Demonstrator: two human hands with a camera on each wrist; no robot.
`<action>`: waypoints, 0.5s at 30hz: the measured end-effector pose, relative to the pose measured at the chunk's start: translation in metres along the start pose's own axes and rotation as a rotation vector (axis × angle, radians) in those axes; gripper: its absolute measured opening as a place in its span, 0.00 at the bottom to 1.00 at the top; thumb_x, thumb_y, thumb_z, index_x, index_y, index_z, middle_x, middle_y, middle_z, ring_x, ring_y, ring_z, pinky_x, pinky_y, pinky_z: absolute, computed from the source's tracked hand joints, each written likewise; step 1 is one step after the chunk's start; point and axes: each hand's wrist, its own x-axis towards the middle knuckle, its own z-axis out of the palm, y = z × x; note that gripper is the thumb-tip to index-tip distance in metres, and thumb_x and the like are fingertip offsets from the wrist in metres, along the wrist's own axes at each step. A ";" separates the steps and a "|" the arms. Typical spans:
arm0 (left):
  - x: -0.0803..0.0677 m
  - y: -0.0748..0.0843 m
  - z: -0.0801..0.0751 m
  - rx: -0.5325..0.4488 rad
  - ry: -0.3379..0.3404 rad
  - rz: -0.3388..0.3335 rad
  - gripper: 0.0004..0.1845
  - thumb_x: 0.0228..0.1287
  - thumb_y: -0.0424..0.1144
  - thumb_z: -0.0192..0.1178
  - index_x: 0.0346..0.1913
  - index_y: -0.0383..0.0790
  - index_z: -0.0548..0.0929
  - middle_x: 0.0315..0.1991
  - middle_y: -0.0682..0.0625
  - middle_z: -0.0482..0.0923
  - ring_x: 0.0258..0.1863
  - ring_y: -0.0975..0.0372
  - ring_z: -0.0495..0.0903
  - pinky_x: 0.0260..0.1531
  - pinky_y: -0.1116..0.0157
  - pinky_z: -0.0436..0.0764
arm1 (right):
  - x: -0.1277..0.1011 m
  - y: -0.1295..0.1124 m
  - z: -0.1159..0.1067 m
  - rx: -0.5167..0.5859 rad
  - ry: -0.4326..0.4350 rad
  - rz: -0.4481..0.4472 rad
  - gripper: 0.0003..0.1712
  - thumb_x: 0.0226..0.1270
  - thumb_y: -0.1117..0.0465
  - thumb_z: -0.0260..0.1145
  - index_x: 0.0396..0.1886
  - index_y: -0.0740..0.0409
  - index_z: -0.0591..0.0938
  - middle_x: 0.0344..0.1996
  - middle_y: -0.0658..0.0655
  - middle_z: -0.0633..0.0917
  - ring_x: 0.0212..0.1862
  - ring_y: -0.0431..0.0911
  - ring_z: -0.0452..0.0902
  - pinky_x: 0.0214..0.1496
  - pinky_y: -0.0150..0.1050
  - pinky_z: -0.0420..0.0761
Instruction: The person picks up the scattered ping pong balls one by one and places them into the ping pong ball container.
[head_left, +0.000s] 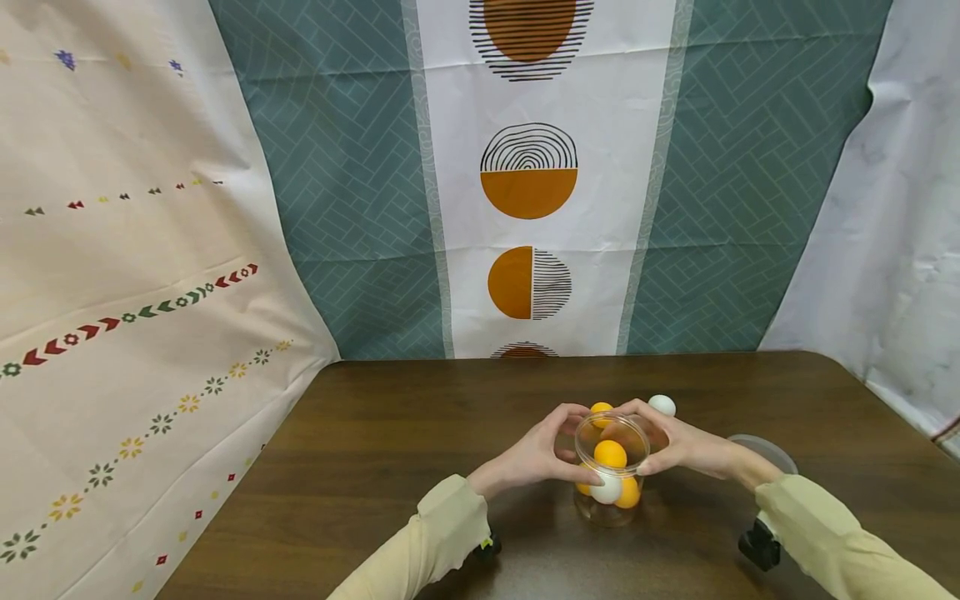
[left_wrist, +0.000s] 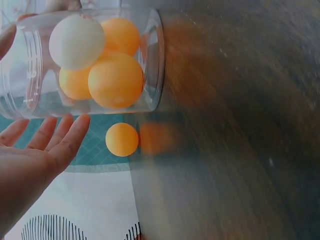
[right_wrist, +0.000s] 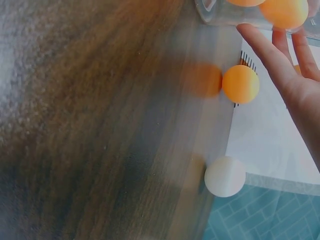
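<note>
Our fingers (left_wrist: 60, 137) on the left hand (head_left: 536, 457) are nearly straight and lie beside the wall of the clear plastic jar (head_left: 611, 475), thumb and forefinger arched about its rim; whether they press it or only frame it we cannot tell. The right hand (head_left: 678, 446) mirrors this on the other side, fingers extended, not curled round anything.

The jar stands upright and open near the front edge of the dark wooden table (head_left: 390, 450), about midway along it, with several orange balls (left_wrist: 115, 80) and 1 white ball (left_wrist: 76, 41) inside. Behind it lie 2 loose balls — an orange ball (right_wrist: 240, 84) and a white ball (right_wrist: 224, 176) — toward the table's far edge. A clear lid (head_left: 765, 452) rests flat to the right, just past the right wrist.

We judge the jar light and thin-walled (it would flex if squeezed hard), smooth enough to slip, and its load free to roll and spill if tipped. The sound hold is both palms on opposite sides of the wall, below the rim. The loose balls are very light and will skitter at a touch — better pinched from above.
</note>
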 end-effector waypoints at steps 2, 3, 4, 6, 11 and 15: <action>0.000 0.000 0.001 0.004 0.003 -0.001 0.34 0.51 0.35 0.67 0.59 0.48 0.60 0.56 0.45 0.64 0.54 0.56 0.67 0.44 0.65 0.73 | 0.000 0.000 0.000 0.000 0.002 -0.007 0.37 0.56 0.66 0.62 0.62 0.67 0.54 0.61 0.72 0.55 0.60 0.64 0.52 0.50 0.55 0.67; 0.000 0.000 0.001 0.005 0.005 -0.002 0.34 0.51 0.35 0.67 0.59 0.48 0.60 0.56 0.45 0.64 0.53 0.56 0.67 0.44 0.65 0.73 | 0.000 0.000 0.000 0.000 0.004 -0.009 0.37 0.56 0.66 0.62 0.62 0.66 0.54 0.61 0.72 0.55 0.60 0.64 0.52 0.50 0.55 0.67; 0.001 0.000 0.002 0.007 0.006 0.000 0.34 0.51 0.35 0.67 0.59 0.47 0.60 0.56 0.45 0.64 0.53 0.56 0.67 0.44 0.65 0.73 | 0.000 0.000 0.001 0.002 0.006 -0.009 0.37 0.56 0.66 0.62 0.62 0.67 0.54 0.61 0.72 0.56 0.60 0.64 0.53 0.50 0.55 0.67; 0.001 -0.001 0.002 0.010 0.009 -0.003 0.34 0.51 0.36 0.67 0.59 0.47 0.60 0.56 0.46 0.64 0.53 0.57 0.67 0.44 0.66 0.72 | 0.000 0.000 0.001 0.004 0.010 -0.011 0.37 0.56 0.67 0.62 0.62 0.67 0.54 0.61 0.73 0.56 0.60 0.64 0.53 0.49 0.55 0.68; 0.001 -0.001 0.004 0.027 0.022 -0.009 0.35 0.50 0.36 0.68 0.59 0.48 0.61 0.55 0.54 0.64 0.53 0.61 0.66 0.45 0.65 0.72 | 0.001 -0.001 0.003 -0.003 0.023 -0.015 0.37 0.56 0.66 0.62 0.62 0.66 0.54 0.61 0.71 0.57 0.59 0.64 0.54 0.48 0.53 0.70; 0.002 -0.001 0.004 0.049 0.038 -0.010 0.35 0.50 0.37 0.68 0.59 0.48 0.61 0.54 0.57 0.64 0.53 0.64 0.65 0.46 0.65 0.71 | 0.003 -0.001 0.004 -0.005 0.028 -0.033 0.36 0.56 0.67 0.62 0.62 0.67 0.54 0.60 0.71 0.59 0.59 0.64 0.56 0.47 0.52 0.71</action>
